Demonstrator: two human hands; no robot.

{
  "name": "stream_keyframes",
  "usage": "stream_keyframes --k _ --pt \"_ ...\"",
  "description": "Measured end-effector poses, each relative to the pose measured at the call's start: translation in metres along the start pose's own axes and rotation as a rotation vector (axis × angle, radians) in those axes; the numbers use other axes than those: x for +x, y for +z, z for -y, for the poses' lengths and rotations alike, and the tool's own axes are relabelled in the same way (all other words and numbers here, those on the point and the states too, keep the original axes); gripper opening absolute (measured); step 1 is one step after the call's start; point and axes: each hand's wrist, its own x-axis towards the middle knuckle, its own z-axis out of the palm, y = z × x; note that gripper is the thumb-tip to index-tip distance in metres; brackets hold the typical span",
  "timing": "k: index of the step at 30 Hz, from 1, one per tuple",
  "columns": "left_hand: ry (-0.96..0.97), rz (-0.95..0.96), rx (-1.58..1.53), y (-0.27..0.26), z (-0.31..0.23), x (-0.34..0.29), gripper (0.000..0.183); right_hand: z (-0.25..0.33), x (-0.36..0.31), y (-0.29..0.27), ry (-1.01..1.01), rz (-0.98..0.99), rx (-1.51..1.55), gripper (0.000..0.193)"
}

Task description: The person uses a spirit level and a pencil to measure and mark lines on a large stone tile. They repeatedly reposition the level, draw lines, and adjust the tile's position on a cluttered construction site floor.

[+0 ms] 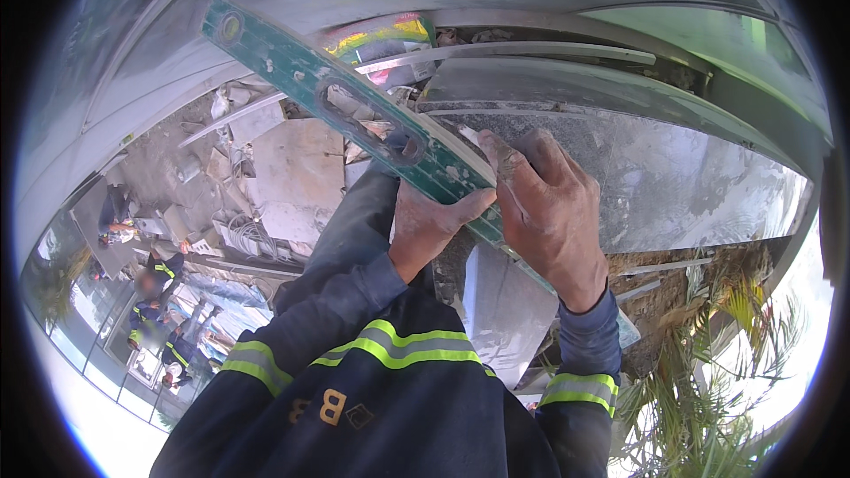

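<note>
Overhead, toward one o'clock, lay a grey polished stone slab, dusty along its near edge. Across it, running from eleven o'clock down to five, stretched a long green spirit level. At centre, gripped the level from above: right hand, fingers curled over it. Just at its nine o'clock, pinched its lower edge: left hand, closed. Below, at eight o'clock, stood workers in reflective jackets.

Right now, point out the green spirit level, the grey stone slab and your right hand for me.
green spirit level (301, 71): head view, on its flat green face above the hand slot.
grey stone slab (691, 177): head view, on its bare polished top.
right hand (544, 208): head view, on the back of the hand.
</note>
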Motion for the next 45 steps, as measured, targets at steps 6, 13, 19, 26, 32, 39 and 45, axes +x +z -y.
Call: stream_keyframes --k 6,13,19,26,32,39,45 --pt "0.054 -0.091 0.034 -0.003 0.014 0.0 0.046 0.005 0.005 0.007 -0.042 0.064 -0.035 0.052" --pt "0.003 -0.003 0.149 -0.003 0.004 0.0 0.045 0.001 -0.007 -0.019 0.006 0.212 -0.086 0.045" --pt "-0.003 -0.037 0.161 -0.001 0.006 -0.003 0.04 -0.013 -0.069 -0.062 0.147 0.372 -0.157 0.036" --pt "0.007 -0.053 0.244 -0.003 0.008 -0.002 0.038 -0.034 -0.164 -0.105 0.403 0.458 -0.253 0.023" --pt "0.027 -0.052 0.334 -0.009 0.011 -0.003 0.051 -0.032 -0.192 -0.126 0.52 0.354 -0.299 0.026" --pt "0.019 -0.021 0.268 -0.012 0.018 0.0 0.046 -0.024 -0.117 -0.066 0.221 0.074 -0.054 0.038" --pt "0.035 -0.021 0.25 -0.005 0.013 -0.002 0.045 -0.028 -0.105 -0.042 0.181 0.095 -0.032 0.038"
